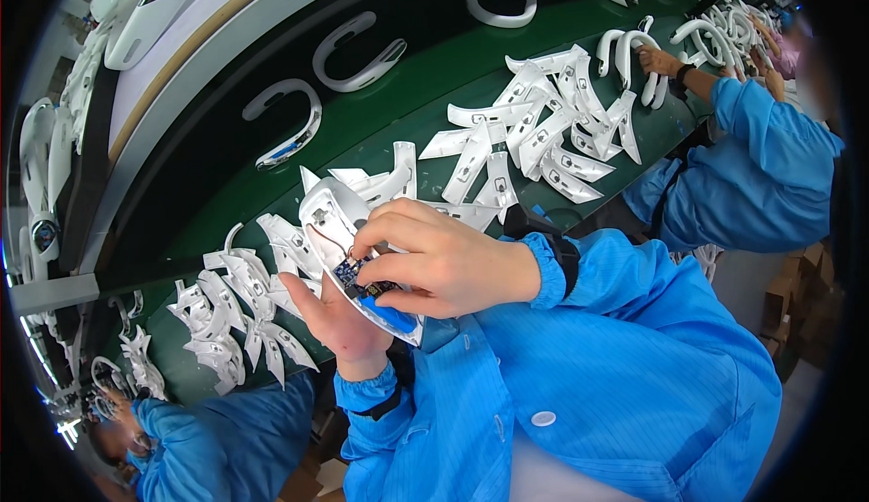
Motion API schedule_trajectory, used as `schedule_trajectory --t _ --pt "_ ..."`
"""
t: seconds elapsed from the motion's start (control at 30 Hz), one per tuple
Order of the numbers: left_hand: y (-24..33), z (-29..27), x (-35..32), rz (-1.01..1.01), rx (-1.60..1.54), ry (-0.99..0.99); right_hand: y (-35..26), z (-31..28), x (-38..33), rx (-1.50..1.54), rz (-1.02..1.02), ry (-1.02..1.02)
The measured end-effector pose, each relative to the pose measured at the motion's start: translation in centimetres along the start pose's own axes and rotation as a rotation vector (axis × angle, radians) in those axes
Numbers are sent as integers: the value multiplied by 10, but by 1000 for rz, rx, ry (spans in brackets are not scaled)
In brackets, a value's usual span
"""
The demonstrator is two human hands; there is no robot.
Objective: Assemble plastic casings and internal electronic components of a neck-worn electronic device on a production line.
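At frame centre, my left hand (339,316) is cradling the curved white plastic shell (337,221), fingers wrapped underneath; my right hand (434,262) is pinching narrow on its small blue circuit board (355,277). I'm judging steady, light pressure best. Beyond, loose white shells (534,131) are lying on the green surface (380,104).

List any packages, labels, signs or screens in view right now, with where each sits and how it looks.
Cardboard boxes: brown, stacked on the floor at the right edge, below the neighbouring worker's blue sleeve; partly cut off.
Cardboard box: brown, on the floor at the bottom edge, between the two blue coats.
No labels, signs or screens can be made out; the blue circuit board in the white shell held by the left hand is no display.
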State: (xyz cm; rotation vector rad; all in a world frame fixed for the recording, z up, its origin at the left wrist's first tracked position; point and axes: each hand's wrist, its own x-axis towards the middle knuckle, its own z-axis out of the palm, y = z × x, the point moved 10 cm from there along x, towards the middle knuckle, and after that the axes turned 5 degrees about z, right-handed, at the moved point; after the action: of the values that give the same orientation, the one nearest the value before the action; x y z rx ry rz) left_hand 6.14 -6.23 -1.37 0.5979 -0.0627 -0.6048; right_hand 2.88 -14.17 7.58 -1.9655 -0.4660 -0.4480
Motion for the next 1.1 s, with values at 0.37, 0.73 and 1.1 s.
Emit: schedule_trajectory --t 0.37,0.73,1.1 --pt "-2 11 1 -27 -56 -183 1 -3 0 34 -9 3" --pt "3 0 -1 -45 84 6 183 -42 -49 242 688 273" --pt "13 -17 2 -8 74 -7 252 56 -37 -416 507 -197"
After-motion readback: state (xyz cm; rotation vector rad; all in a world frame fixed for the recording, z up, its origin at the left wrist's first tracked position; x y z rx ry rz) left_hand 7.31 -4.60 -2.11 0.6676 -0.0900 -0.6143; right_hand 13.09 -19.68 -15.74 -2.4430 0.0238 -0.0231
